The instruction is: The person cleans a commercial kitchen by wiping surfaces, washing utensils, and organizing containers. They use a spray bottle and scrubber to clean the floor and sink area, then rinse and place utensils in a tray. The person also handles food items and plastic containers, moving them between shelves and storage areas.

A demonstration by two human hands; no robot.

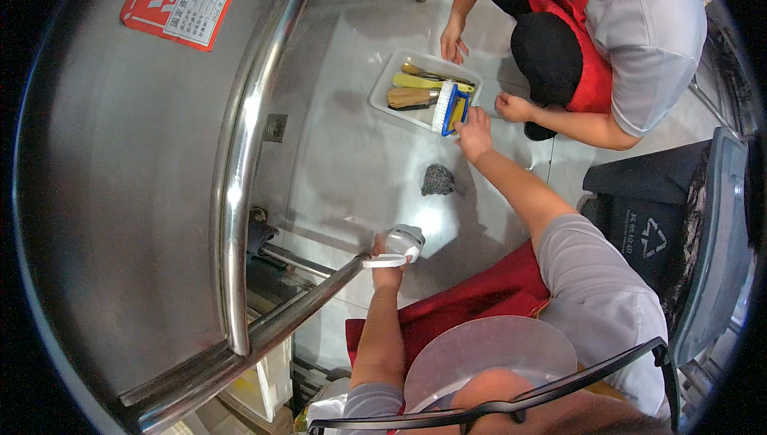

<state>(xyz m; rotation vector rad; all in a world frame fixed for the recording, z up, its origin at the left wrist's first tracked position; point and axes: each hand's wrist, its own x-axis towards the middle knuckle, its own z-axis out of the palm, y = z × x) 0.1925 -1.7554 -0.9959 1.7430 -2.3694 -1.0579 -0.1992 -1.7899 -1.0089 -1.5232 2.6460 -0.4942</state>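
My left hand (387, 272) grips a clear plastic container (402, 243) with a white lid or handle part (385, 262), low over the floor. My right hand (476, 135) reaches to the near right corner of a white plastic tray (379, 88), its fingers on a blue scrub brush (450, 108) with white bristles. In the tray lie a wood-coloured bristle brush (411, 98), a yellow-green-handled tool (418, 81) and a brass-coloured spoon-like utensil (413, 69). Between my hands, a grey steel-wool scourer (438, 180) rests on the floor.
A co-worker in a red apron (590, 75) crouches beyond the tray, hands (453, 42) near its rim. Steel tubing (239, 171) and a steel panel (132, 195) stand at left. A dark waste bin (635, 225) is at right, on the tiled floor (341, 153).
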